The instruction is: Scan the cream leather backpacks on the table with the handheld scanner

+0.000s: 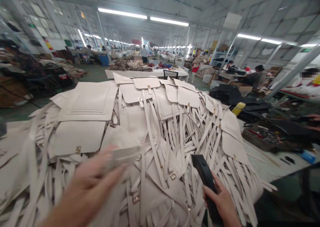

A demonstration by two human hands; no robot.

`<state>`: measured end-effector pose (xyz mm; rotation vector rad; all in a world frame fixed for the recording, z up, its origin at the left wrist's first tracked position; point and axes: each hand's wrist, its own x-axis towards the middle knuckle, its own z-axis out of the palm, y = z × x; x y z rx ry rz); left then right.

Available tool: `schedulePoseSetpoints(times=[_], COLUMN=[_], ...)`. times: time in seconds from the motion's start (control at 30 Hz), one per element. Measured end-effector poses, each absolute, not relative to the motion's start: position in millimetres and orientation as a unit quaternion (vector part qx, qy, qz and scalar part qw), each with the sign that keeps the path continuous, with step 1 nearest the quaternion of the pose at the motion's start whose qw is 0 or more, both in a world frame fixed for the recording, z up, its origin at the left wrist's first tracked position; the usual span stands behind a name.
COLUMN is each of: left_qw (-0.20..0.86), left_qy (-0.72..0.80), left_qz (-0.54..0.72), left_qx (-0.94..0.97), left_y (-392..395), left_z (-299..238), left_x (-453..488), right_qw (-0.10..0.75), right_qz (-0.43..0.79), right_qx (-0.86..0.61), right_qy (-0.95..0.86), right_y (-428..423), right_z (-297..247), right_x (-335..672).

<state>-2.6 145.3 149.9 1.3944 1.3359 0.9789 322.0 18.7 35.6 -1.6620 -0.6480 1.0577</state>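
At the left edge, loose cream straps (22,160) are spilling over the table, too tangled to count. Just right of them, two large flat cream panels (86,102) are lying one above the other, the lower one carrying a single brass clasp. The left hand (87,187) is reaching in low and blurred, its fingers pinching one small cream piece (122,152) lifted just over the heap. Behind it, the heap of cream bag parts (155,120) is filling the middle of the table; about five flaps with brass clasps are showing along its far edge, and many long straps are hanging down towards the person. The right hand (221,203) is gripping one black tool (206,183), fingers wrapped round its handle, its upper end pointing up over the straps. Further right, one yellow bottle (238,108) is lying by a dark pile of black material (240,97). Beyond, one seated person (257,77) is working at a bench.
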Motion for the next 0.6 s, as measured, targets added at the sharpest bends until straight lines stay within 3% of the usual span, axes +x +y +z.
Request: schedulePoseSetpoints(times=[0.13,0.2,0.37,0.6], left_qw=[0.327,0.210,0.002,-0.030], left_qy=[0.319,0.304,0.341,0.341], left_qz=[0.047,-0.034,0.034,0.045], left_qx=[0.888,0.929,0.939,0.938], left_y=[144.6,150.5,157.5,154.7], left_z=[66.8,14.3,-52.1,-44.4], left_x=[92.2,122.8,136.5,137.0], right_qw=[0.523,0.523,0.507,0.419], right_qz=[0.439,0.438,0.428,0.565], right_qx=[-0.684,-0.689,-0.713,-0.646], right_qy=[-0.257,-0.244,-0.225,-0.296], right_y=[9.4,4.4,-12.1,-31.1], right_z=[39.7,38.0,24.4,27.3], right_x=[335.0,344.6,368.2,361.4])
